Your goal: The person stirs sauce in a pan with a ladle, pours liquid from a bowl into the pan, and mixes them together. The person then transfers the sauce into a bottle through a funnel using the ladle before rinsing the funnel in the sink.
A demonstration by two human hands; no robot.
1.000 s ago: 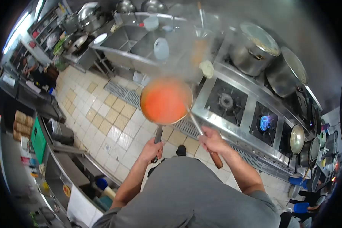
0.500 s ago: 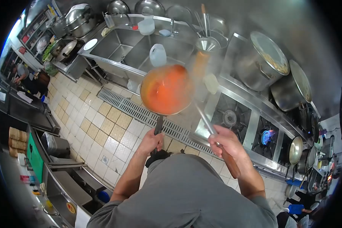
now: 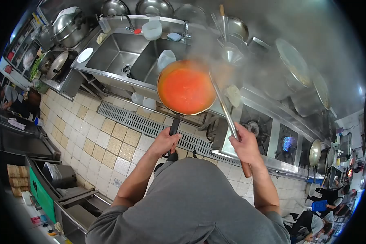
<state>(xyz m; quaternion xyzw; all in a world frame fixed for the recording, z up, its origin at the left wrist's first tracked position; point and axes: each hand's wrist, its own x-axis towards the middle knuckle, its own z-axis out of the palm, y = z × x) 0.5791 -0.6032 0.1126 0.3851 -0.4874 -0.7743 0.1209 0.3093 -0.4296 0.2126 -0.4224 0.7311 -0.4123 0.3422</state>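
Observation:
My left hand (image 3: 165,142) is wrapped around the black handle of a frying pan (image 3: 163,106) and holds it up in front of the sink. Bright orange-red sauce (image 3: 186,91) covers the pan's inside, and steam drifts over its far right side. In my right hand (image 3: 245,144) is a long ladle (image 3: 225,106) with a metal shaft and a wooden grip. Its shaft slants up past the pan's right edge, and steam blurs its far end.
Behind the pan is a steel double sink (image 3: 118,53) with a plastic jug (image 3: 166,60). To the right, a stove has a lit blue burner (image 3: 288,144) and large pots (image 3: 290,67) behind steam. A floor drain grate (image 3: 130,120) crosses the tiles. Other people (image 3: 313,223) are at lower right.
The pan has moved slightly right, and its sauce looks sharper and more level. The ladle has shifted from the pan's far edge to its right side. Steam now hides more of the pots.

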